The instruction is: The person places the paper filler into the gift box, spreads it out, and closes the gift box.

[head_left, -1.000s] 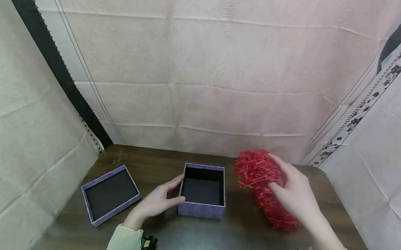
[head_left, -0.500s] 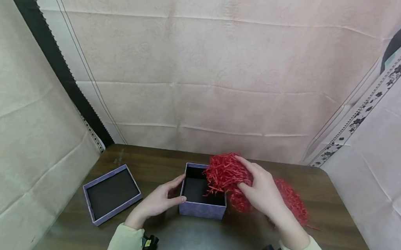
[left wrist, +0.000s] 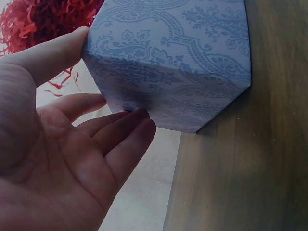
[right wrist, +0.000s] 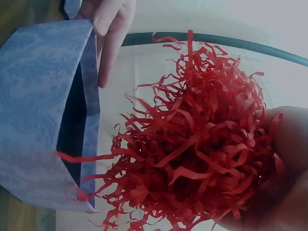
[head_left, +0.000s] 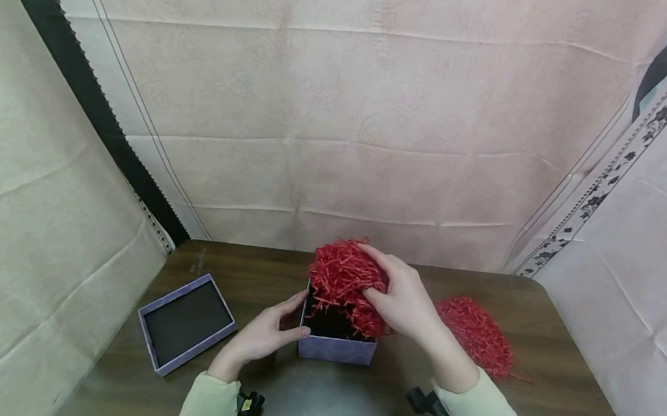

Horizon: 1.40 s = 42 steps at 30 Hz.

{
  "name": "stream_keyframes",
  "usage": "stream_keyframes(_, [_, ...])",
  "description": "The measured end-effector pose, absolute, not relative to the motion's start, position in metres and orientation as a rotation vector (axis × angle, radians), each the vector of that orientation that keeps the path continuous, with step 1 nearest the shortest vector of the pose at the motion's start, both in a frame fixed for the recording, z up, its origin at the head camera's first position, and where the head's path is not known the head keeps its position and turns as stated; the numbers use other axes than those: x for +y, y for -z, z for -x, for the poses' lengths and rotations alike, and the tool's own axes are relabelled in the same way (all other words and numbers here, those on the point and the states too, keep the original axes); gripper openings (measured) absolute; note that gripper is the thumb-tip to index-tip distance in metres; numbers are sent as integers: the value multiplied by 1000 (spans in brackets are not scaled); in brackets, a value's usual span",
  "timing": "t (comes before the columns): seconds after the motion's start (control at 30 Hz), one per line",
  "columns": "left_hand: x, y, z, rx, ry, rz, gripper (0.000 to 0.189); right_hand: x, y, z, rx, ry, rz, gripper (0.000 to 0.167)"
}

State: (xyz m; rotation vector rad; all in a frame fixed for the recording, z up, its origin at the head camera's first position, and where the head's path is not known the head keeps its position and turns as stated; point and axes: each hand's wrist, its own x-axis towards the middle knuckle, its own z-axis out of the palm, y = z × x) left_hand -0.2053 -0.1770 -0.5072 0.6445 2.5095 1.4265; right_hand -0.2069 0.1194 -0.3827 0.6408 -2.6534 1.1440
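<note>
The left hand (head_left: 267, 330) holds the box (head_left: 336, 350) at its left side, thumb at the near left corner and fingertips against the left wall. The right hand (head_left: 405, 298) grips a loose wad of red paper shreds (head_left: 342, 274) between thumb and fingers. The hands are apart from each other, the box and wad between them.

The box stands open side up in the lower centre of the head view, black inside and blue-purple outside; the left wrist view shows its paisley pattern. The wad is over its opening, covering much of the far rim, and in the right wrist view a few strands overlap the rim.

A second red heap (head_left: 476, 333) lies at lower right, partly behind the right forearm. At lower left, a shallow lid (head_left: 186, 324) lies tilted on the brown tabletop (head_left: 330, 397), dark inside up. Pale green sleeves (head_left: 209, 404) enter from the bottom edge. Pale cloth (head_left: 341, 104) fills the upper frame, with a dark band at upper left and a floral strip at upper right.
</note>
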Motion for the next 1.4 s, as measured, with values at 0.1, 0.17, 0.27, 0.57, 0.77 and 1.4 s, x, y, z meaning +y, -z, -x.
stream_keyframes(0.1, [-177,508,206,2513,-1429,-640,83,114,388,209,-2674,-1160,-646,77])
stream_keyframes(0.17, [-177,509,206,2512,-1431,-638,84,112,395,212,-2695,-1157,-648,76])
stream_keyframes(0.27, [-178,510,206,2513,-1433,-627,85,108,406,216,-2731,-1138,-642,75])
stream_keyframes(0.57, [-177,509,205,2511,-1444,-590,87,97,430,224,-2811,-1026,-629,71])
stream_keyframes(0.77, [-177,509,205,2504,-1454,-593,87,88,434,226,-2882,-922,-632,67])
stream_keyframes(1.4, [-177,512,207,2494,-1450,-634,83,68,457,235,-2996,-702,-623,62])
